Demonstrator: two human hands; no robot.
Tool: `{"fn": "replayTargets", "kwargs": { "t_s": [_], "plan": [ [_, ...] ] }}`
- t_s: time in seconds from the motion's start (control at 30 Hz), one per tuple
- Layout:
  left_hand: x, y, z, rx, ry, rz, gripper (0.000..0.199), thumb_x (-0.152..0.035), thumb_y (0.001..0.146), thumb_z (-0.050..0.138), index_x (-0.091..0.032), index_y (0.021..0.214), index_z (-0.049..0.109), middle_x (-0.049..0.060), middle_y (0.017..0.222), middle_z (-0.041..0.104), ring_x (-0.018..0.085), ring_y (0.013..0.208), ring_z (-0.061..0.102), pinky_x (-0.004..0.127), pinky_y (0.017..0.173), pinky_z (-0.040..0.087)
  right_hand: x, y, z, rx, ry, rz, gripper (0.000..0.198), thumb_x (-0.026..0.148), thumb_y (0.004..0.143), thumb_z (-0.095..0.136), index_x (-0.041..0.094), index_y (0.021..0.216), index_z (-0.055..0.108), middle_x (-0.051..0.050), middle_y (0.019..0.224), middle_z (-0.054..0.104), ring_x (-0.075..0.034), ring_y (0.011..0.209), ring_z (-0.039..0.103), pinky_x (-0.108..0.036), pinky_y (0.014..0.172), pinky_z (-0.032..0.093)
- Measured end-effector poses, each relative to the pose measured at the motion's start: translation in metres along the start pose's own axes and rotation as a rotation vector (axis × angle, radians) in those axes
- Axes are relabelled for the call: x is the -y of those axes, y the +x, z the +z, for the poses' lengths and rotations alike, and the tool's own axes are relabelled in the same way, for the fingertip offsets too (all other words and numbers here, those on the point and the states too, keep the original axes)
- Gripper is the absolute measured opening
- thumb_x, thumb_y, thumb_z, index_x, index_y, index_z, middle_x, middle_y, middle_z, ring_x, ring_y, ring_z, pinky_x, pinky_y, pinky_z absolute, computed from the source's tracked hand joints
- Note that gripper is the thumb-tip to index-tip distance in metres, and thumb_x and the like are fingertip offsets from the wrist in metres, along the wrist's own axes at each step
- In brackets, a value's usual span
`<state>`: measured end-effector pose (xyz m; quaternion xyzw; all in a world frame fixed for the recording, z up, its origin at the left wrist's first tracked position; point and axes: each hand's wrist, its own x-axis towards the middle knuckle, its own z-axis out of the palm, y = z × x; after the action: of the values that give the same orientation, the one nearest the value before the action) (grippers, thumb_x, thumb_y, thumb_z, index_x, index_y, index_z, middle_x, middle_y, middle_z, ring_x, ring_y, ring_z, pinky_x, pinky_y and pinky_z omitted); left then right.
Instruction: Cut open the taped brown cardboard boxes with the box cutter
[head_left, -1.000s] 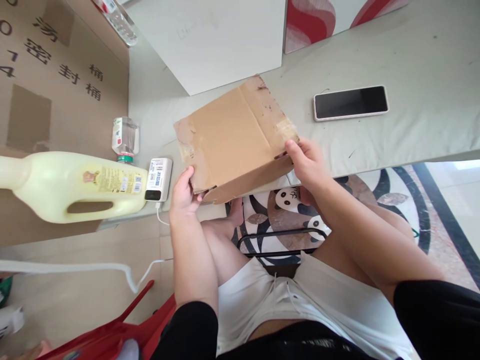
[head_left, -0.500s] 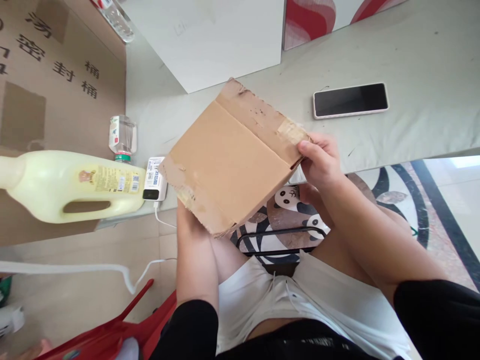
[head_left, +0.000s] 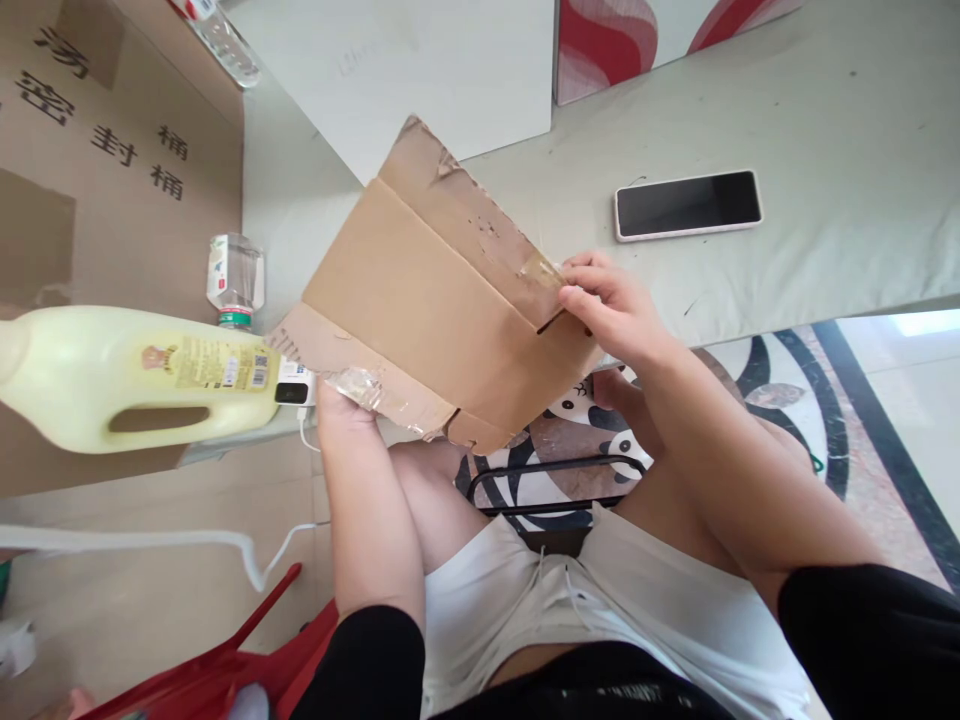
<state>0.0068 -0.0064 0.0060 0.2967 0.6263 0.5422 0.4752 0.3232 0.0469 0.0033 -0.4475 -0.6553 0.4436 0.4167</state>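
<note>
A worn, partly unfolded cardboard box [head_left: 420, 290] is tilted over my lap at the table's edge, its flaps spread. The flaps have torn, ragged edges and bits of clear tape. My right hand [head_left: 611, 305] is closed on the upper right flap near its taped corner, thumb on top. At the lower left, my left hand [head_left: 341, 408] holds the box from beneath; its fingers are hidden behind the taped flap. Close to that flap stands a small white device [head_left: 294, 385] with a dark screen and a cable, partly covered by the cardboard.
A phone [head_left: 688, 206] lies on the cloth-covered table [head_left: 840, 200]. A yellowish jug [head_left: 150, 375], a clear bottle [head_left: 237, 280] and a large carton [head_left: 112, 220] are at left. A white panel [head_left: 420, 70] stands behind the box. Beside my legs is a red chair [head_left: 247, 655].
The box has shifted left and its front panel has folded out, showing a lower edge with slots. My left hand has moved left with it; my right hand has moved slightly left.
</note>
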Motion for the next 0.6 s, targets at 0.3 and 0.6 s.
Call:
{"fn": "replayTargets", "kwargs": {
  "t_s": [0.3,0.6],
  "plan": [
    [0.014,-0.006,0.004,0.022,-0.007,-0.113,0.035,-0.036,0.054,0.085,-0.018,0.072,0.062,0.005,0.065,0.069,0.033,0.1,0.07,0.042,0.079,0.061,-0.001,-0.002,-0.003,0.243,0.414,0.033,0.036,0.056,0.088,0.06,0.022,0.094,0.071,-0.005,0.116,0.068,-0.025,0.12,0.061,-0.047,0.109,0.048],
    [0.01,-0.02,0.028,0.12,-0.101,0.023,0.052,-0.071,0.065,0.072,-0.022,0.081,0.067,0.009,0.094,0.077,0.033,0.117,0.068,0.044,0.088,0.062,-0.012,0.0,0.017,-0.122,0.288,0.073,0.065,0.036,0.089,0.061,0.034,0.147,0.032,0.0,0.098,0.069,-0.016,0.085,0.068,-0.035,0.079,0.057]
  ]
}}
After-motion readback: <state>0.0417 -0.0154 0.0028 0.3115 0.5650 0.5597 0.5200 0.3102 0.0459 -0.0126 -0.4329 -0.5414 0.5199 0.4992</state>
